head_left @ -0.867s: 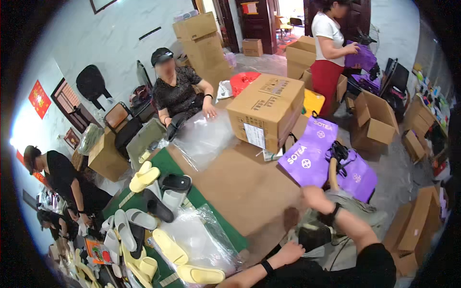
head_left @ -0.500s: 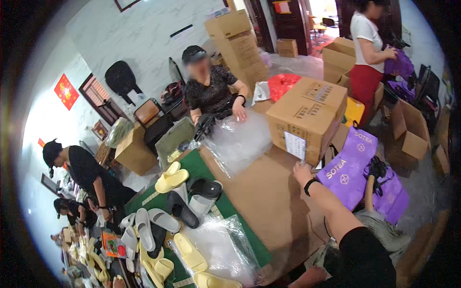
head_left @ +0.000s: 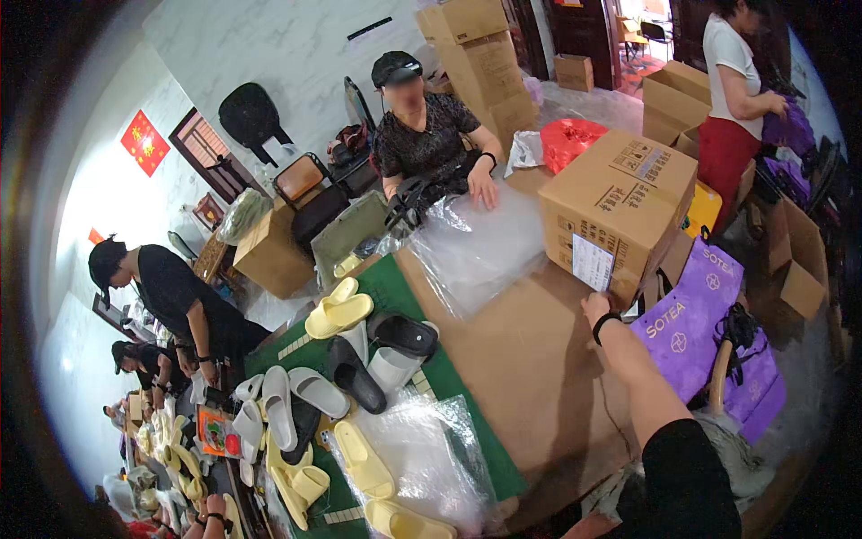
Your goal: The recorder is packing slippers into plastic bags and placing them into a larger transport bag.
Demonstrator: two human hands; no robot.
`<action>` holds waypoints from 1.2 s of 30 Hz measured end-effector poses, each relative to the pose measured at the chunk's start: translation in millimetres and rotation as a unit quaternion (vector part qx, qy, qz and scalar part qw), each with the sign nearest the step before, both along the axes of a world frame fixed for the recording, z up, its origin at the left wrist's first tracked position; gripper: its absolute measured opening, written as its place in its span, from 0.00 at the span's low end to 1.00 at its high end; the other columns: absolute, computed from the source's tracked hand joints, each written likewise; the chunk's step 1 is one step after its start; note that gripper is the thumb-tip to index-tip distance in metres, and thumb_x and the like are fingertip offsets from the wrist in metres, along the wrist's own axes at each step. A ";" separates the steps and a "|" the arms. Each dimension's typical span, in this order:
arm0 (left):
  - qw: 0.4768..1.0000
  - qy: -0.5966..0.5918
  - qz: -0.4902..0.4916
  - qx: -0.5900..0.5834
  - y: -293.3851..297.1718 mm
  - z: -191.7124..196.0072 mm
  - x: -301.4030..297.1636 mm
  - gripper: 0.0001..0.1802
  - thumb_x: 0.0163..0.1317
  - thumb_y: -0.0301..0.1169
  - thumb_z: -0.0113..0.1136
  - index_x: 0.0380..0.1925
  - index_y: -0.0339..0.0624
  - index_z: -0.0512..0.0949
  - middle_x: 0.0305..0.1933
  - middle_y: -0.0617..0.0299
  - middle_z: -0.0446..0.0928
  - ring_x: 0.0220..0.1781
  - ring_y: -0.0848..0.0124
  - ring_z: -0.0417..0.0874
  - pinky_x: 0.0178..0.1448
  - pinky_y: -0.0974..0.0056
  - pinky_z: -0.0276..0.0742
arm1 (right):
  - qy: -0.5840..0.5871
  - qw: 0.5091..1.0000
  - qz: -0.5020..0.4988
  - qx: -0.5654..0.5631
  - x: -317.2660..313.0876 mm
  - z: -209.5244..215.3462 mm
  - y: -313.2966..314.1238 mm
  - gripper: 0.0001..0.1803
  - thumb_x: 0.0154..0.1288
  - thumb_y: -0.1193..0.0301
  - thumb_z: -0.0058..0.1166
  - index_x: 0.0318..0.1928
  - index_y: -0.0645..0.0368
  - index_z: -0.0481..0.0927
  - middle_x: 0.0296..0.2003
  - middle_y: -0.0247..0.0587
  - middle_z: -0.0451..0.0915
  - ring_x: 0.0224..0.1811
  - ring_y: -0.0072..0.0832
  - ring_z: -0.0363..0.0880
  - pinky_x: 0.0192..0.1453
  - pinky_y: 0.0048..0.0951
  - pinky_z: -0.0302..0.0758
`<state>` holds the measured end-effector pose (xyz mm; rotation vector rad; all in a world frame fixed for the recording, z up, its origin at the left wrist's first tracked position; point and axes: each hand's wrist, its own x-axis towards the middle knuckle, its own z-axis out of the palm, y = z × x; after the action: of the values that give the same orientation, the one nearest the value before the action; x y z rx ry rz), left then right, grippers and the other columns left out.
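My right hand (head_left: 597, 311), with a black band at the wrist, reaches from the lower right to a closed cardboard box (head_left: 575, 208). Its fingers are curled together against the box's lower near edge, just below a white label (head_left: 593, 261); the fingertips are partly hidden. The box stands on a brown cardboard sheet (head_left: 503, 359) covering the table. At the lower edge a patch of skin (head_left: 594, 525) shows beside my dark sleeve. It may belong to my left hand, but its fingers cannot be made out.
Yellow, grey and black slippers (head_left: 338, 308) lie on a green mat (head_left: 453, 388) with clear plastic bags (head_left: 422, 449). Across the table a person (head_left: 422, 135) rests a hand on clear plastic sheeting (head_left: 485, 247). Purple bags (head_left: 691, 328) hang at the right. Open cartons (head_left: 673, 103) stand behind.
My view has swung left, so the scene sits further right in the picture. My right hand stays at the same lower edge of the cardboard box.
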<state>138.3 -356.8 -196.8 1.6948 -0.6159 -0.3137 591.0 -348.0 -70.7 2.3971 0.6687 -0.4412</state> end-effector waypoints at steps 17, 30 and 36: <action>0.958 -0.197 -0.076 0.195 -39.5 83.7 -5.6 0.04 0.49 0.29 0.51 0.26 0.43 0.73 0.24 0.60 0.72 0.31 0.63 0.77 0.39 0.59 0.68 | 0.055 0.902 0.203 0.377 -19.3 42.6 -49.1 0.22 0.42 0.71 0.58 0.42 0.55 0.69 0.36 0.41 0.72 0.41 0.41 0.72 0.43 0.39 0.72; 0.913 -0.283 -0.040 0.290 -44.6 182.8 -3.4 0.11 0.48 0.30 0.54 0.34 0.42 0.74 0.31 0.61 0.72 0.39 0.64 0.73 0.46 0.61 0.63 | 0.110 0.752 0.092 0.643 -122.2 143.8 -58.5 0.43 0.36 0.72 0.66 0.57 0.64 0.62 0.52 0.54 0.68 0.57 0.45 0.65 0.61 0.36 0.63; 0.934 -0.236 -0.113 0.244 -31.3 190.7 -10.3 0.20 0.49 0.26 0.55 0.45 0.35 0.72 0.41 0.51 0.69 0.48 0.56 0.68 0.57 0.54 0.59 | 0.122 0.727 0.021 0.676 -212.3 157.5 -108.4 0.46 0.34 0.68 0.69 0.57 0.67 0.61 0.53 0.55 0.67 0.58 0.44 0.65 0.62 0.36 0.61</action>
<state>128.0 -388.1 -6.1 2.2061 -1.1682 -0.2296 378.7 -456.4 86.9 3.6850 1.5513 -0.2405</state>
